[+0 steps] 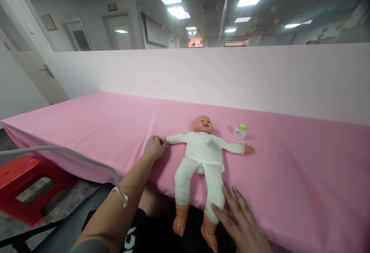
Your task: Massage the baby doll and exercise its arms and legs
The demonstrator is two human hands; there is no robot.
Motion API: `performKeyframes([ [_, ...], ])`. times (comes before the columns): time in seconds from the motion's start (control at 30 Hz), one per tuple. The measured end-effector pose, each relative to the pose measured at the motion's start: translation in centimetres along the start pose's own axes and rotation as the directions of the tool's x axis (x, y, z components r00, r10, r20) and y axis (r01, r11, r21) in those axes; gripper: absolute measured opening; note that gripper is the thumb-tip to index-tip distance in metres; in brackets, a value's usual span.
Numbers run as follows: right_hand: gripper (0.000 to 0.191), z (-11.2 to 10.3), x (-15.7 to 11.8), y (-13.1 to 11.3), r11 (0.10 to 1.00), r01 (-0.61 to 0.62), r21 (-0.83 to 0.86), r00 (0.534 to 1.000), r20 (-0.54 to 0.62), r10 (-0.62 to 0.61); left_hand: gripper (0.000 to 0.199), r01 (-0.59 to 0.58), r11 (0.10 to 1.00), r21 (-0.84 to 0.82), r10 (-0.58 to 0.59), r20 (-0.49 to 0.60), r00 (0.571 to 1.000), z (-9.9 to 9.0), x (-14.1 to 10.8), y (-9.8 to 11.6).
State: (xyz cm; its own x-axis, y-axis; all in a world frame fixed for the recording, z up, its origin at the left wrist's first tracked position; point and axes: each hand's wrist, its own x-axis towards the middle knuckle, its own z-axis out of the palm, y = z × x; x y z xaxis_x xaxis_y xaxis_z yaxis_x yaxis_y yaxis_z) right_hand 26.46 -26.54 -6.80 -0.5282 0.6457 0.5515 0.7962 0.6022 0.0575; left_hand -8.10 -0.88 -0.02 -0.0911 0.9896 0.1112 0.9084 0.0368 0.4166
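A baby doll (204, 145) in a white long-sleeved top and trousers lies on its back, arms spread, its bare feet hanging past the edge of the pink-covered table. My left hand (155, 147) is closed around the doll's small hand at the left, which my fingers partly hide. Beside the doll's lower leg on the right is my right hand (241, 222), open with fingers apart; its fingertips are at the trouser leg, and I cannot tell whether they press on it. A small clear jar with a green lid (240, 131) stands above the doll's other arm.
The pink cloth (303, 168) covers the wide table up to a white wall (202, 75) with a glass pane above. At the left are a red plastic stool (26, 176) and a grey cable (72, 152) crossing near my left forearm.
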Motion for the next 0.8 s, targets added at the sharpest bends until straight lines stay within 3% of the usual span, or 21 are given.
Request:
performKeyframes([
  [0.13, 0.101, 1.7, -0.3, -0.8, 0.997, 0.021, -0.074, 1.000, -0.007, -0.022, 0.041, 0.003, 1.000, 0.030, -0.003, -0.023, 1.000, 0.6, 0.8, -0.6],
  [0.27, 0.095, 2.4, -0.1, -1.6, 0.998, -0.030, -0.063, 0.997, -0.068, 0.026, 0.031, -0.024, 1.000, 0.015, 0.025, -0.046, 0.999, 0.6, 0.7, -1.0],
  [0.5, 0.069, 3.4, -1.0, -2.8, 0.997, 0.004, 0.076, 0.978, -0.206, 0.011, 0.021, 0.081, 0.959, -0.273, -0.103, -0.067, 0.992, -0.1, -0.2, -1.0],
  [0.6, 0.063, 3.9, -1.5, -2.6, 0.994, 0.020, 0.103, 0.970, -0.242, 0.005, 0.019, 0.059, 0.894, -0.445, -0.117, -0.103, 0.988, 0.0, -0.3, -0.9],
  [0.7, 0.062, 3.6, -1.6, -1.9, 0.981, -0.018, 0.191, 0.953, -0.293, 0.075, 0.021, 0.046, 0.805, -0.591, -0.133, -0.105, 0.986, 0.3, 0.0, -0.6],
  [0.8, 0.059, 2.4, -0.9, -1.3, 0.936, -0.066, 0.346, 0.924, -0.334, 0.189, 0.023, 0.088, 0.629, -0.773, -0.173, -0.028, 0.985, 0.4, 0.6, -0.1],
])
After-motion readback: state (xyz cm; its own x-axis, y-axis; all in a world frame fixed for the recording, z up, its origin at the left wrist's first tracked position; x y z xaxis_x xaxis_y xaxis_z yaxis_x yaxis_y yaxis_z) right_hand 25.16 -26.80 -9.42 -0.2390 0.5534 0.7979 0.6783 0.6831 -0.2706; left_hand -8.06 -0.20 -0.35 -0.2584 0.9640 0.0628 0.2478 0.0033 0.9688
